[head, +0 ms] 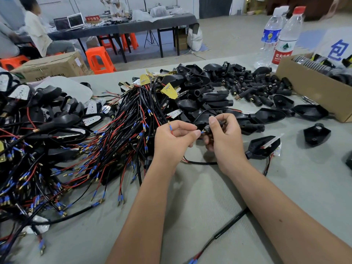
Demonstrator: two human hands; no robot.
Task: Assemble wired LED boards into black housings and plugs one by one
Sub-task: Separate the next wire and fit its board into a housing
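Mid-worktop, the left hand [175,138] pinches a wire tip [203,132] at the plug [209,129] gripped by the right hand [224,136]; next, push it in squarely.

Two hands work at the centre of the frame: one left hand [174,138] and one right hand [223,137]. Two water bottles stand at upper right, one with a blue label [269,36] and one with a red cap [285,40]. Two cardboard boxes show, one at upper left [51,66] and one at right [312,86]. The wires, black housings and plugs lie in heaps too tangled to count.
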